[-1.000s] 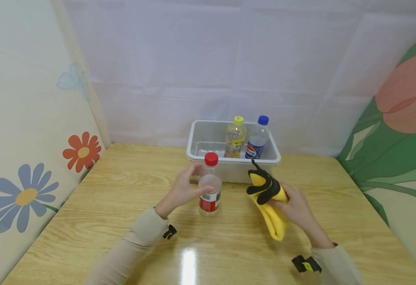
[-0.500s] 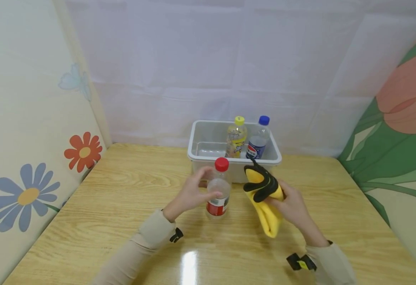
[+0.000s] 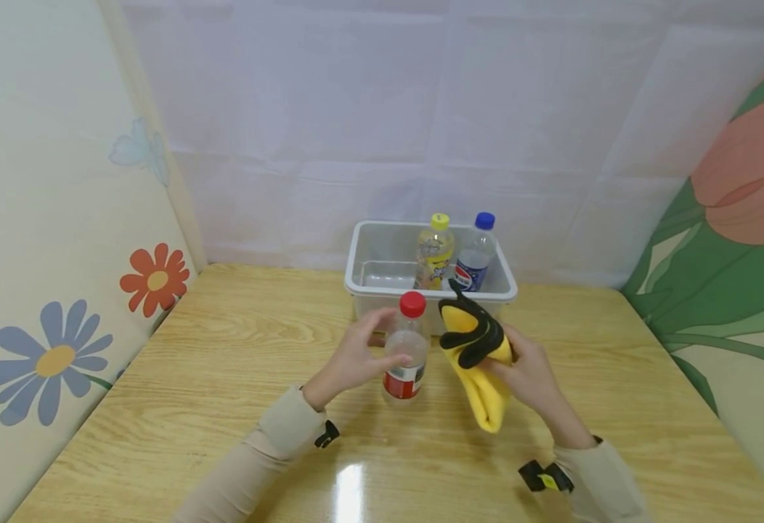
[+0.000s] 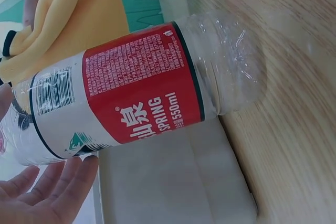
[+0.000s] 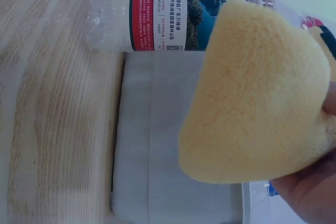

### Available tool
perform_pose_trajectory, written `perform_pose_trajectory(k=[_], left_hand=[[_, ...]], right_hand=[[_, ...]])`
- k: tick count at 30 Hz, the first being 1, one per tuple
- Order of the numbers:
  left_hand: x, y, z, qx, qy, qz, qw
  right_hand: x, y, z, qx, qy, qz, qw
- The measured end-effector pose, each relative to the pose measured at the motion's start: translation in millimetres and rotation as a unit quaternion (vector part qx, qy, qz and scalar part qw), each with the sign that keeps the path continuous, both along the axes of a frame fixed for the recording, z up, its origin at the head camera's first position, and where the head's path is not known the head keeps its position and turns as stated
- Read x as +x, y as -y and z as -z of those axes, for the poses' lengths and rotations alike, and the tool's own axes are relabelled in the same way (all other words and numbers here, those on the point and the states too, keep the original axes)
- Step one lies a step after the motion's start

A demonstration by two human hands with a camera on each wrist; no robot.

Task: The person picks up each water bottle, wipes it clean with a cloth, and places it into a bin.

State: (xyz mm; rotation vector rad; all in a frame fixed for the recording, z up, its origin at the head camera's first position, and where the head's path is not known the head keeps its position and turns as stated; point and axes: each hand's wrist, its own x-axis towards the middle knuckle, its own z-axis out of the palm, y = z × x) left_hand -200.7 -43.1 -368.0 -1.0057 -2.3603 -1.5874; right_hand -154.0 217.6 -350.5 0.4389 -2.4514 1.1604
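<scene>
A clear bottle (image 3: 407,350) with a red cap and red label stands on the wooden table (image 3: 225,378), just in front of the bin. My left hand (image 3: 372,349) grips it from the left, thumb on the front and fingers behind. The left wrist view shows the bottle (image 4: 136,98) close up, with my fingertips (image 4: 50,190) beside it. My right hand (image 3: 509,359) holds a bunched yellow cloth (image 3: 476,356) with black trim, close to the bottle's right side. In the right wrist view the cloth (image 5: 257,93) covers part of the bottle (image 5: 173,17). Whether they touch I cannot tell.
A translucent plastic bin (image 3: 356,287) stands at the back of the table. Inside it are a yellow-capped bottle (image 3: 433,254) and a blue-capped Pepsi bottle (image 3: 473,258). Flower-patterned panels close in the left and right sides, and a white sheet hangs behind.
My left hand has moved the red-capped bottle to the right, nearer the bin. My right hand has brought the cloth left and slightly up, closing on the bottle.
</scene>
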Motion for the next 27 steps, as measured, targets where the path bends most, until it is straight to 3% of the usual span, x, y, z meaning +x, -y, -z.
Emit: perform_pose_trajectory(k=[5, 9, 15, 22, 27], left_hand=[[0.4, 0, 0.1, 0.000, -0.001, -0.003, 1.0000], [1.6, 0, -0.6, -0.002, 0.000, -0.001, 1.0000], [2.8, 1, 0.0, -0.006, 0.001, -0.003, 1.0000], [3.3, 2, 1.1, -0.001, 0.001, 0.003, 1.0000], [4.2, 3, 1.3, -0.002, -0.004, 0.009, 0.9999]], right_hand=[[-3.8, 3, 0.6, -0.007, -0.031, -0.026, 0.999], [-6.3, 6, -1.1, -0.009, -0.029, -0.045, 0.998], [-8.8, 10, -3.9, 0.005, -0.027, -0.079, 0.997], [-12.7, 16, -5.9, 0.038, -0.063, -0.105, 0.992], [-13.8, 18, -6.8, 0.041, -0.047, -0.133, 0.989]])
